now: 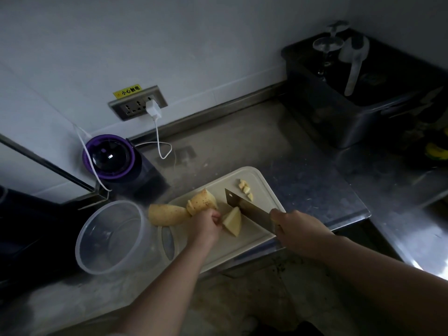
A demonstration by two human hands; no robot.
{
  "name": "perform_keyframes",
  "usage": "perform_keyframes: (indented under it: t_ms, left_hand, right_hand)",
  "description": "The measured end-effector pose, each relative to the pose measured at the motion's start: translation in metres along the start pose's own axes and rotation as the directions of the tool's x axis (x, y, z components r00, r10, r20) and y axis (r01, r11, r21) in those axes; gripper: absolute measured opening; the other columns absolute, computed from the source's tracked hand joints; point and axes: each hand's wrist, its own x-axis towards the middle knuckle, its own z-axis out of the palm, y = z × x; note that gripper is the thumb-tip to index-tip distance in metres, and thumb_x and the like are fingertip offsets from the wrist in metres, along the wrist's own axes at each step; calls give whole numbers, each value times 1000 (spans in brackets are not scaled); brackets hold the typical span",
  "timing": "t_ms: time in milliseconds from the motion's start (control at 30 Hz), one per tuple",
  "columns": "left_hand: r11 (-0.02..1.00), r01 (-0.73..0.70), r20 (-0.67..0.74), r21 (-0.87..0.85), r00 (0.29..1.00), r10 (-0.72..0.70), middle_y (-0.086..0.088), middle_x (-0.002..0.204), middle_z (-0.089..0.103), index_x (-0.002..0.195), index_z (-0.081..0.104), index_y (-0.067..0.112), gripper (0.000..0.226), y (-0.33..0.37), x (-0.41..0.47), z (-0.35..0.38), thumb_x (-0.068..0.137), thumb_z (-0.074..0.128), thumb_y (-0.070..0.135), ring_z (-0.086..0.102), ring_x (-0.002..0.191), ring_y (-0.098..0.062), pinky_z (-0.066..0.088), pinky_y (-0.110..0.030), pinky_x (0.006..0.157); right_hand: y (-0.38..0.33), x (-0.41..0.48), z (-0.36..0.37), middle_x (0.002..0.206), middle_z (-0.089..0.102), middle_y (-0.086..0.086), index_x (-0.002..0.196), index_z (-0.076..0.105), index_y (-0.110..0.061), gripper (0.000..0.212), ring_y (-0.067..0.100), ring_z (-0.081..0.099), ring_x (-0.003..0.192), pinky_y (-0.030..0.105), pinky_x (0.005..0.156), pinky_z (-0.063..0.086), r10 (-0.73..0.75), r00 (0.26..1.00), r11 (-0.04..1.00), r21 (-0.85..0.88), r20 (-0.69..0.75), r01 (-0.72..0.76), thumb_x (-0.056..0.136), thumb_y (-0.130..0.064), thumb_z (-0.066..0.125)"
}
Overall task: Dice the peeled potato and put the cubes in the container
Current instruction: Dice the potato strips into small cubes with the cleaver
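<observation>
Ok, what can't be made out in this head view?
Head view only:
- Handle of the steel cleaver: buried in right hand.
- Fingertips of the left hand: curled under, hold on pale potato wedge unclear.
- Inside the dark metal tub: shadow.
- The yellow object, far right: cut by frame edge.

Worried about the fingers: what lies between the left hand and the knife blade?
In the head view, a cut potato wedge lies between the left hand and the knife, resting on the cutting board.
</observation>
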Motion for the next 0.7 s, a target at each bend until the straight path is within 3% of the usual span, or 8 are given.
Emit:
perform_keyframes:
  t_ms: [167,267,467,700]
  left_hand:
    - [997,-33,226,72,974,16,-4,148,32,147,31,21,72,1,-7,0,86,68,24,42,130,-23,44,-36,101]
    - [988,-39,191,146,981,11,-8,155,16,149,23,19,84,12,-13,10,82,73,30,35,136,-27,42,-36,102]
    - [996,-34,27,77,999,32,-4,139,41,135,44,16,56,18,-11,25,86,69,22,52,119,-20,46,-27,88]
    - [996,-55,-18,63,998,57,-7,134,46,131,49,14,55,31,1,29,83,72,24,50,121,-21,46,-29,94]
  right_hand:
    - [-1,-1,0,84,55,-5,131,43,-23,27,9,61,75,16,61,46,2,1000,1000,-16,4,-2,104,-21,42]
    - [0,-1,1,82,53,-7,131,42,-23,28,7,60,73,13,57,40,1,1000,1000,-19,1,-1,104,-22,43]
    - [1,0,1,79,50,-8,129,43,-23,26,8,60,73,15,60,42,21,1000,1000,-4,-8,-21,103,-22,44]
    - [5,3,-4,81,53,-6,130,44,-22,27,9,62,75,18,64,50,63,997,998,0,-54,-63,104,-20,43]
